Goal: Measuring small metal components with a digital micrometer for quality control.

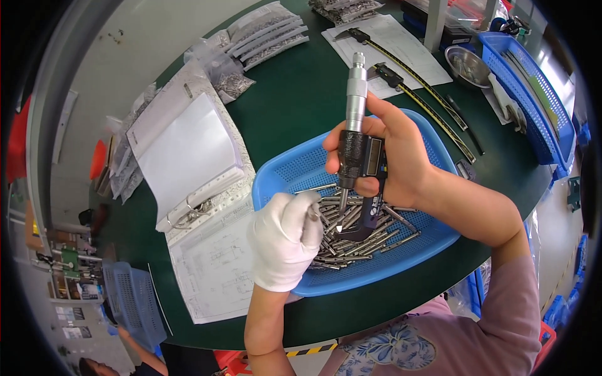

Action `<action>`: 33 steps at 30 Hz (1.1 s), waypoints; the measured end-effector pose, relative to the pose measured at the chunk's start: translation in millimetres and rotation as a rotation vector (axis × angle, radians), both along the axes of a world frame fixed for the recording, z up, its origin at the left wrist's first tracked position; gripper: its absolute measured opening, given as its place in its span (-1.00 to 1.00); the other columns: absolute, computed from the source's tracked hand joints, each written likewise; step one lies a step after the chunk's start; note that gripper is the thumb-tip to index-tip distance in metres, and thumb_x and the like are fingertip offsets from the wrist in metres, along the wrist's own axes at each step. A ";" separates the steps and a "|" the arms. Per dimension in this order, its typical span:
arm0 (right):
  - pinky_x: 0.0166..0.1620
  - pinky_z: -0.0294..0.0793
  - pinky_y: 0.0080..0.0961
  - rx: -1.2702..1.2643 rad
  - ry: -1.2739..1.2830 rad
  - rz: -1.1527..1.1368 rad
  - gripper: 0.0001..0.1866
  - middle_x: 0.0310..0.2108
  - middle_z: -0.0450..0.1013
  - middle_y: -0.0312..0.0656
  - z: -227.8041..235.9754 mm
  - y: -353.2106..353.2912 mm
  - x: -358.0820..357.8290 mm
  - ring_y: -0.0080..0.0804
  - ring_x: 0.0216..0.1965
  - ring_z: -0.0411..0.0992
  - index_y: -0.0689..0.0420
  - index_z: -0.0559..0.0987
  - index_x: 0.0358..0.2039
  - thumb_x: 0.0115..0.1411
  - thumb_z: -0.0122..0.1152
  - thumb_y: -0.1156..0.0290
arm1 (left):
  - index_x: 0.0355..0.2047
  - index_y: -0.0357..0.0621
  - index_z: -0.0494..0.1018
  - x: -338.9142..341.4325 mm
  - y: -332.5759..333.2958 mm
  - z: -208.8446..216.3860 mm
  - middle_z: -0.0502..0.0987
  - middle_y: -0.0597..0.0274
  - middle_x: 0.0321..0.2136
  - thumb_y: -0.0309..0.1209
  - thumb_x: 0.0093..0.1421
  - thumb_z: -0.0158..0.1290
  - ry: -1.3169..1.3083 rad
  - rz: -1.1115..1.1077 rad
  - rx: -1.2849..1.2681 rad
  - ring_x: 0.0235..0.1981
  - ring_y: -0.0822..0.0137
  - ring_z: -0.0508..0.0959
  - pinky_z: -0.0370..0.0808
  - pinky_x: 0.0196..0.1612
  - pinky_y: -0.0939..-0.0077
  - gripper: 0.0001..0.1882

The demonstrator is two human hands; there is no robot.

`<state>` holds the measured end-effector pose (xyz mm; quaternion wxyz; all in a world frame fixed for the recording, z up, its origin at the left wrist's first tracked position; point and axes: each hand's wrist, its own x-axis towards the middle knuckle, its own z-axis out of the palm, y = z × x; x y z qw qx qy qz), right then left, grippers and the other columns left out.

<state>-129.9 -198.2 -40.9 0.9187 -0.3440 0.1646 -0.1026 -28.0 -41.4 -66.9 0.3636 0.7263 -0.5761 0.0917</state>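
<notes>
My right hand (406,153), bare, is wrapped round a digital micrometer (352,150) with a silver thimble, a black grip and a small display. The tool is upright, its thimble pointing away from me and its curved frame over the pile of metal pins (367,244). In a white glove, my left hand (279,241) is closed just left of the micrometer's jaws. A short metal pin end (313,214) shows between its fingertips; the rest of that pin is hidden. Both hands are above a blue perforated basket (266,178), in which the loose pins lie.
Left of the basket lie an open ring binder (191,144) and a drawing sheet (216,276). Bagged parts (266,34) are at the back. Two calipers (392,76) rest on paper at far right, near a metal bowl (468,66) and another blue basket (523,94). Another person is lower left.
</notes>
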 end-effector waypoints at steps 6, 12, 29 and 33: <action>-0.71 0.08 -0.64 -0.025 0.005 -0.001 -0.33 -0.57 0.42 -0.06 3.0 -1.9 -0.3 -0.49 -0.73 0.23 0.28 0.44 -0.43 0.13 -0.45 -0.11 | -0.40 -0.07 0.42 -0.7 -4.0 -2.0 0.26 0.32 -0.64 -0.56 -0.35 0.05 -0.339 -0.064 0.040 -0.70 0.31 0.32 0.26 -0.64 0.44 -0.63; -0.71 0.10 -0.66 -0.034 0.005 0.020 -0.33 -0.56 0.43 -0.05 4.7 -1.2 -2.7 -0.48 -0.67 0.28 0.28 0.44 -0.43 0.13 -0.46 -0.10 | -0.35 -0.08 0.41 -2.5 -3.6 -0.7 0.27 0.33 -0.63 -0.53 -0.34 0.07 -0.434 -0.081 0.067 -0.69 0.32 0.31 0.26 -0.63 0.42 -0.59; -0.76 0.15 -0.72 -0.189 0.055 -0.017 -0.27 -0.62 0.41 -0.06 4.8 7.6 -0.5 -0.53 -0.82 0.19 0.28 0.46 -0.51 0.06 -0.32 -0.24 | -0.38 -0.12 0.41 -6.5 -5.5 1.3 0.28 0.34 -0.63 -0.50 -0.33 0.06 -0.474 -0.130 0.079 -0.70 0.35 0.32 0.26 -0.64 0.46 -0.64; -0.76 0.15 -0.72 -0.291 0.088 -0.070 -0.27 -0.66 0.42 -0.10 4.5 9.3 -1.0 -0.56 -0.85 0.17 0.27 0.47 -0.55 0.03 -0.24 -0.27 | -0.38 -0.12 0.41 -8.9 -6.3 2.1 0.29 0.33 -0.62 -0.51 -0.33 0.06 -0.465 -0.147 0.119 -0.70 0.33 0.32 0.26 -0.64 0.45 -0.64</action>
